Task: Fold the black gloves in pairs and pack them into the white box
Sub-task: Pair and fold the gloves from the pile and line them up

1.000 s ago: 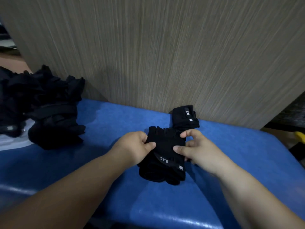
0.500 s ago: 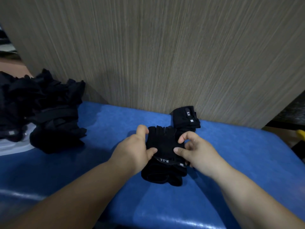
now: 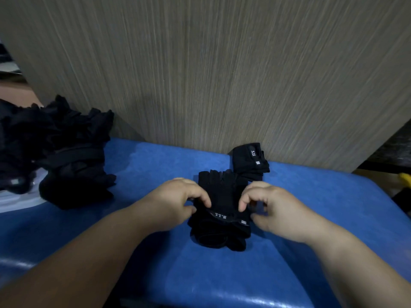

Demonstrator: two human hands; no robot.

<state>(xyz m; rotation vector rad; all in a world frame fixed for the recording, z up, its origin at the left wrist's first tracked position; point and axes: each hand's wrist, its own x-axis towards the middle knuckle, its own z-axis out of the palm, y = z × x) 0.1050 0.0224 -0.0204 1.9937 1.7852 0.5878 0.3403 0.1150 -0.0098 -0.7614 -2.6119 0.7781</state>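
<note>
Black glove pair [image 3: 222,192] lay mid blue table [image 3: 155,165], finger ends pointing away, strap w/ white lettering across near end. L hand [image 3: 175,203] pinched pair's left edge, thumb & index curled on fabric. R hand [image 3: 271,207] pinched right edge by strap, fingers curled. Folded pair [image 3: 250,161] sat just behind, at foot of wood-grain panel [image 3: 222,74]. Loose glove pile [image 3: 66,152] at far left, well apart, partly on white item [image 3: 13,201]; couldn't tell if box.
</note>
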